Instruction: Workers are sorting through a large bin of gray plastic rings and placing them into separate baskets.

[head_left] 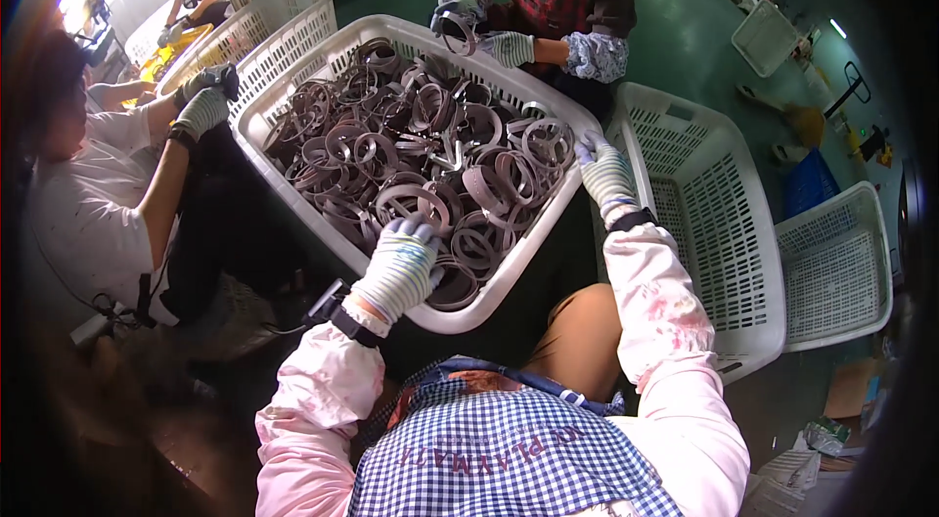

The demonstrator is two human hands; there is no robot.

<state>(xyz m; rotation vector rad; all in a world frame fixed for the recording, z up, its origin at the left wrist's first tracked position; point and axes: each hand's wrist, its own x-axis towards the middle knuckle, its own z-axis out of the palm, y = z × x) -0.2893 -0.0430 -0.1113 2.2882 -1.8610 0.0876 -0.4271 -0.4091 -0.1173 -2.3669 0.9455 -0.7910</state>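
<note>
A large white plastic basket (533,274) in front of me is heaped with grey-brown metal rings (430,106). My left hand (399,268), in a striped knit glove, reaches over its near rim. The fingers are curled at the lower edge of a flat ring (414,201) on top of the heap. My right hand (607,177), gloved the same way, grips the basket's right rim; part of its fingers is hidden. Several rings, some thin and some broad, lie tilted and overlapping just beyond both hands.
Across the basket a co-worker (548,3) in patterned sleeves holds up a ring. Another person (108,160) in a white shirt sits at the left. Two white baskets (719,233) stand at my right, and a further basket (293,23) adjoins the far left side.
</note>
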